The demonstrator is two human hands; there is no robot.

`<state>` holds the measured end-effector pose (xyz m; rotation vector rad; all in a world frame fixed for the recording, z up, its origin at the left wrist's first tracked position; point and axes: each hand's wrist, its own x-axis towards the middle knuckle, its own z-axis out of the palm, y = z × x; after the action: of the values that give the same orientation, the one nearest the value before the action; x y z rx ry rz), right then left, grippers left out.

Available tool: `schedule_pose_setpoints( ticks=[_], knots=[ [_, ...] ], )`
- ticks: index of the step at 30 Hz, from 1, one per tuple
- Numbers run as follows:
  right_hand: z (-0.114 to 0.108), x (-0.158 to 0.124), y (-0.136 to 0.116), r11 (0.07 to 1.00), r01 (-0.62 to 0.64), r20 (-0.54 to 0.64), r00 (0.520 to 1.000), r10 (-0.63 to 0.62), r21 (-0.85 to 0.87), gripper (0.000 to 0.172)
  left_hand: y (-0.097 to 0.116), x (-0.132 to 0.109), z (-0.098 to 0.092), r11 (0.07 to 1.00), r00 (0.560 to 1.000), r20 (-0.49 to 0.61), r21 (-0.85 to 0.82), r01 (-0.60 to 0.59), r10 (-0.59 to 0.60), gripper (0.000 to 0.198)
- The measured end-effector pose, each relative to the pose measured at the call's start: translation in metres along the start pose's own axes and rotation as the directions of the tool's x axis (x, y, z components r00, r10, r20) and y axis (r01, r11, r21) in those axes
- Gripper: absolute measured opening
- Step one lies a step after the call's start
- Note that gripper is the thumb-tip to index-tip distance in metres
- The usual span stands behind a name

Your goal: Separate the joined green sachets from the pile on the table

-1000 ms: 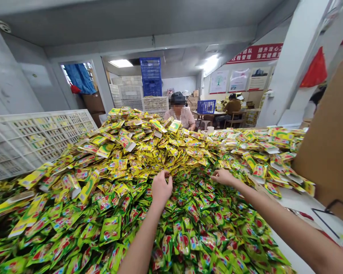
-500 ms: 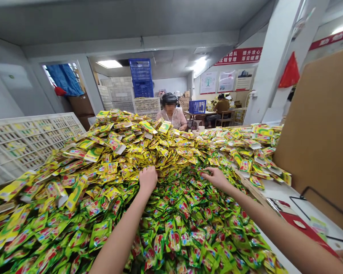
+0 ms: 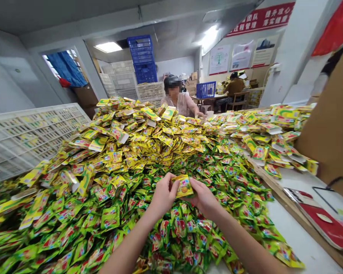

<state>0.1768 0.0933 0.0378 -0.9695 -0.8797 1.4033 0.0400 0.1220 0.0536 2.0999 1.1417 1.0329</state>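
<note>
Between my two hands, just above the heap, is a small yellow packet (image 3: 183, 185) with a printed front facing up. My left hand (image 3: 165, 193) pinches its left side between thumb and fingers. On the right side, my right hand (image 3: 204, 196) closes on the packet's edge; its lower fingers are hidden, and I cannot tell whether another packet lies beneath. Green packets (image 3: 110, 217) with red prints spread under and around both hands. Behind them rises a pile of yellow packets (image 3: 160, 142), with yellow card boxes (image 3: 98, 144) strewn over it.
A white plastic crate (image 3: 40, 133) leans at the left. At the right, a wooden strip (image 3: 270, 180) edges the white table, with a red notebook (image 3: 321, 219) and a cardboard sheet (image 3: 328, 125) beyond. A co-worker (image 3: 178, 99) sits across the heap.
My hands have come together toward me from the far part of the heap, now with a yellow packet between them. The view has shifted slightly. The co-worker's arm reaches out.
</note>
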Motion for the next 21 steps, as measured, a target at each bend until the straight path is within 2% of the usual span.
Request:
schedule_pose_setpoints(
  ticks=[2, 3, 5, 6, 7, 8, 9, 11, 13, 15, 17, 19, 21],
  knots=[
    [-0.002, -0.005, 0.006, 0.996, -0.036, 0.011, 0.999, 0.035, 0.081, 0.046, -0.001, -0.005, 0.003, 0.998, 0.998, 0.048, 0.050, -0.034, 0.031, 0.016],
    [-0.005, -0.007, 0.010, 0.996, -0.039, 0.008, 0.999, 0.039, 0.079, 0.044, -0.002, -0.004, 0.003, 0.995, 0.992, 0.113, 0.071, -0.065, 0.057, 0.015],
    [-0.013, -0.009, 0.017, 1.000, -0.027, -0.009, 1.000, 0.027, 0.012, 0.040, -0.005, 0.008, -0.007, 0.982, 0.971, 0.225, 0.148, -0.121, 0.085, 0.015],
    [-0.016, -0.009, 0.021, 0.999, -0.024, -0.014, 1.000, 0.024, -0.021, 0.038, -0.007, 0.021, -0.018, 0.967, 0.974, 0.212, 0.225, -0.123, 0.075, 0.014],
    [-0.019, -0.009, 0.024, 0.999, -0.023, -0.017, 1.000, 0.022, -0.048, 0.037, -0.010, 0.037, -0.032, 0.944, 0.987, 0.153, 0.314, -0.101, 0.055, 0.013],
    [-0.021, -0.009, 0.026, 0.997, -0.020, -0.023, 1.000, 0.018, -0.072, 0.038, -0.014, 0.057, -0.049, 0.902, 1.000, -0.011, 0.432, -0.021, 0.029, 0.013],
    [-0.022, -0.008, 0.028, 0.995, -0.010, -0.035, 0.999, 0.007, -0.099, 0.038, -0.019, 0.079, -0.068, 0.871, 0.986, -0.165, 0.485, 0.071, 0.012, 0.017],
    [-0.025, -0.006, 0.031, 0.988, 0.009, -0.065, 0.998, -0.019, -0.155, 0.041, -0.032, 0.123, -0.109, 0.823, 0.926, -0.379, 0.522, 0.223, -0.011, 0.034],
    [-0.027, -0.003, 0.034, 0.981, 0.014, -0.078, 0.997, -0.030, -0.192, 0.043, -0.047, 0.155, -0.144, 0.777, 0.860, -0.508, 0.521, 0.354, -0.051, 0.050],
    [-0.030, 0.000, 0.034, 0.980, 0.019, -0.085, 0.996, -0.036, -0.196, 0.044, -0.061, 0.173, -0.168, 0.744, 0.830, -0.548, 0.510, 0.432, -0.106, 0.050],
    [-0.033, 0.004, 0.033, 0.983, 0.034, -0.096, 0.994, -0.052, -0.181, 0.045, -0.071, 0.179, -0.179, 0.719, 0.815, -0.560, 0.505, 0.477, -0.148, 0.044],
    [-0.035, 0.006, 0.030, 0.985, 0.052, -0.107, 0.992, -0.070, -0.162, 0.045, -0.072, 0.179, -0.181, 0.702, 0.804, -0.574, 0.510, 0.498, -0.153, 0.041],
    [-0.036, 0.005, 0.026, 0.989, 0.057, -0.083, 0.994, -0.068, -0.134, 0.045, -0.062, 0.173, -0.175, 0.696, 0.801, -0.587, 0.527, 0.487, -0.116, 0.041]
  ],
)
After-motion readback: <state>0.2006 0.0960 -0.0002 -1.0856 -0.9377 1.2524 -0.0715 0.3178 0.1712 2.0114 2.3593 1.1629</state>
